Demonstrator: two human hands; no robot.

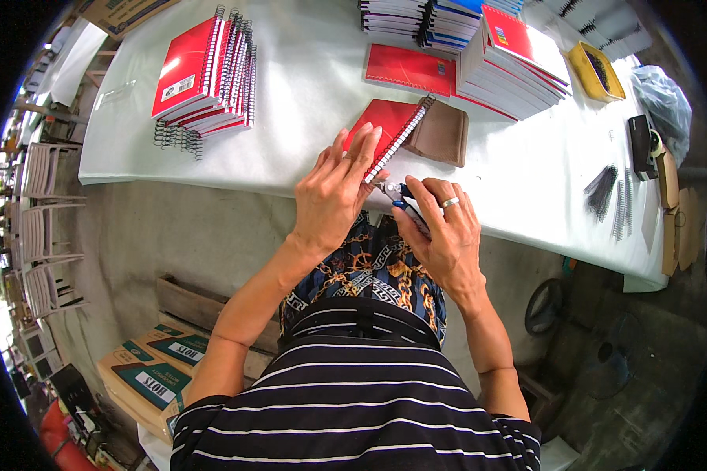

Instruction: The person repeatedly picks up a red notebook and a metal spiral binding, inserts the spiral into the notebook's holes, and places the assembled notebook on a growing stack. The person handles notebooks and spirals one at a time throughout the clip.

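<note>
A red spiral notebook (378, 119) lies at the table's front edge, its wire coil (407, 135) slanting up to the right. My left hand (339, 182) rests on its near end, fingers stretched flat over the cover and coil. In my right hand (445, 228) are pliers with blue handles (401, 204), and the metal jaws are at the coil's near end. Whether the jaws grip the wire is too small to tell. Just right of the coil, a brown block (440, 135) lies under or against the notebook.
Red spiral notebooks (188, 67) are stacked at the far left. More stacks (504, 74) stand at the back right, beside a flat red notebook (411, 69). A yellow tray (597, 72) holds dark coils. Loose coils (602, 192) lie on the right. Cardboard boxes (145, 377) stand below left.
</note>
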